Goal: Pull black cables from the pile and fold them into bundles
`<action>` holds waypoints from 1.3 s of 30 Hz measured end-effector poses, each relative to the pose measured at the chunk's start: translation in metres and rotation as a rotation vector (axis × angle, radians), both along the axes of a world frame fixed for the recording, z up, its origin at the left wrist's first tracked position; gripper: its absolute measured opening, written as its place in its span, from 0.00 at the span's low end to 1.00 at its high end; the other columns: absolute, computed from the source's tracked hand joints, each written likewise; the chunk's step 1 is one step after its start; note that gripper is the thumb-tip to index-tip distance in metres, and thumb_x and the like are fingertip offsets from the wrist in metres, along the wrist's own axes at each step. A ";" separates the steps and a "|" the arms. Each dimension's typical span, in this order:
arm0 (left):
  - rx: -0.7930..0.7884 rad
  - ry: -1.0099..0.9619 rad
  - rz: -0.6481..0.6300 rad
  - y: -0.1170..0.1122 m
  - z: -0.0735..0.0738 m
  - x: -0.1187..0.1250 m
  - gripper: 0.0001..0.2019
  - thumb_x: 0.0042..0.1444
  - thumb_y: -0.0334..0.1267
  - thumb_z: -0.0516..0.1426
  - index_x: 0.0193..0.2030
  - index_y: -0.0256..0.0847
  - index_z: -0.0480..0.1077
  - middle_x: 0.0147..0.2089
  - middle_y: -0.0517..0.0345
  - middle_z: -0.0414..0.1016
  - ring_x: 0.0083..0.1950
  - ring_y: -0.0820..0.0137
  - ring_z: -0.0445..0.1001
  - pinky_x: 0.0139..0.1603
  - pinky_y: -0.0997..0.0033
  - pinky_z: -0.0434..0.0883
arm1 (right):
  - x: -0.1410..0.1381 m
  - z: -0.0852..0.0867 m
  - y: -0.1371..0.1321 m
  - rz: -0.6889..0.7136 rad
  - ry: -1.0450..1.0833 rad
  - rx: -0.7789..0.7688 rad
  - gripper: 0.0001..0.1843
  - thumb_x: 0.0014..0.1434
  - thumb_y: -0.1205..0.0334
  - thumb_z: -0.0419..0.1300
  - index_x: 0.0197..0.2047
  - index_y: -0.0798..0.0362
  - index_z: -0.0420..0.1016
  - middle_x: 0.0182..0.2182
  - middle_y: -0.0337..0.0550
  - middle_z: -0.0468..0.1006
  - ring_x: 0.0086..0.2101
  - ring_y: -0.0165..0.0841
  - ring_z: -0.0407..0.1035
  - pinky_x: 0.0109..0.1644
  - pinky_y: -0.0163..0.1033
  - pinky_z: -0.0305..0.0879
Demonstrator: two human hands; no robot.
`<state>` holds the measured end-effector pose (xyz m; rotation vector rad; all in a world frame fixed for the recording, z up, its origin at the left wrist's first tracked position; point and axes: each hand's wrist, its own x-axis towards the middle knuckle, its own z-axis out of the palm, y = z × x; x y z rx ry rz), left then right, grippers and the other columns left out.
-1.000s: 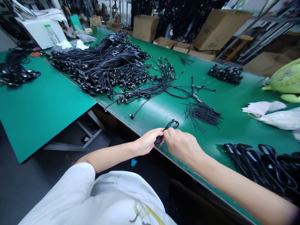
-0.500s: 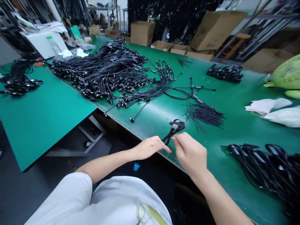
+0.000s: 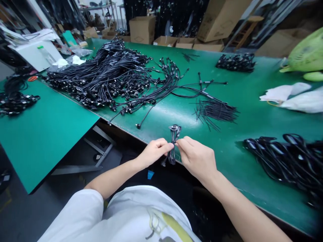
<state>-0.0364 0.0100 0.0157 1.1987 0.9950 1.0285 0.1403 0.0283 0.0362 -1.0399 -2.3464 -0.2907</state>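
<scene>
A folded black cable (image 3: pixel 174 133) is gathered into a narrow bundle over the table's front edge, its plug end up and loops hanging below. My left hand (image 3: pixel 155 153) is closed on its middle from the left, thumb pressed against it. From the right, my right hand (image 3: pixel 198 158) pinches at the same narrow waist, seemingly on a thin black twist tie, mostly hidden by the fingertips. A pile of thin black twist ties (image 3: pixel 219 110) lies beyond my right hand. Several finished-looking cable bundles (image 3: pixel 280 161) lie at the right.
A big heap of loose black cables (image 3: pixel 106 74) covers the green table's (image 3: pixel 156 117) far left part. More bundled cables (image 3: pixel 236 63) lie at the back right, near white cloth-like items (image 3: pixel 300 97) and a green fan-like object (image 3: pixel 306 53). Cardboard boxes (image 3: pixel 142 29) stand behind.
Both hands and the cable have shifted left in the view. The bundle has turned upright, and my left fingers have closed in on its middle beside my right fingertips.
</scene>
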 end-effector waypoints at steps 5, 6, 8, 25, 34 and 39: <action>-0.101 -0.185 -0.086 0.004 -0.013 0.005 0.20 0.58 0.51 0.59 0.48 0.39 0.74 0.48 0.52 0.75 0.54 0.64 0.71 0.58 0.64 0.64 | -0.007 -0.004 -0.008 0.015 0.128 -0.170 0.14 0.67 0.65 0.49 0.32 0.52 0.71 0.25 0.40 0.69 0.27 0.29 0.62 0.30 0.35 0.51; -0.082 -0.195 -0.103 0.002 -0.012 0.005 0.19 0.59 0.50 0.58 0.50 0.39 0.74 0.51 0.51 0.75 0.58 0.62 0.70 0.62 0.62 0.62 | -0.008 -0.006 -0.008 0.010 0.193 -0.266 0.14 0.67 0.63 0.49 0.31 0.52 0.71 0.25 0.41 0.70 0.28 0.29 0.63 0.31 0.35 0.52; -0.015 -0.172 -0.082 -0.001 -0.008 0.007 0.19 0.61 0.49 0.56 0.53 0.40 0.73 0.56 0.50 0.74 0.61 0.62 0.68 0.65 0.62 0.59 | -0.008 -0.009 -0.007 0.022 0.407 -0.588 0.14 0.65 0.57 0.51 0.30 0.52 0.70 0.26 0.42 0.70 0.28 0.30 0.63 0.30 0.35 0.52; -0.410 -0.388 -0.177 -0.001 -0.004 0.046 0.19 0.53 0.52 0.63 0.38 0.38 0.66 0.25 0.66 0.63 0.22 0.81 0.60 0.20 0.82 0.60 | 0.002 -0.002 0.017 -0.062 0.871 -0.691 0.15 0.58 0.51 0.62 0.44 0.50 0.69 0.34 0.39 0.75 0.30 0.31 0.72 0.38 0.38 0.70; -0.696 -0.559 -0.295 0.001 0.007 0.044 0.16 0.57 0.46 0.61 0.40 0.31 0.73 0.28 0.62 0.62 0.26 0.78 0.65 0.30 0.75 0.71 | 0.008 -0.018 0.035 0.007 1.216 -1.243 0.21 0.56 0.42 0.62 0.34 0.53 0.67 0.23 0.36 0.69 0.21 0.25 0.64 0.22 0.30 0.61; -0.595 -0.666 0.086 0.016 0.002 0.042 0.06 0.61 0.35 0.58 0.39 0.34 0.72 0.31 0.59 0.70 0.36 0.74 0.75 0.48 0.68 0.73 | 0.012 -0.045 0.012 0.103 1.072 -1.072 0.46 0.48 0.46 0.70 0.65 0.47 0.54 0.57 0.53 0.67 0.50 0.40 0.71 0.50 0.45 0.72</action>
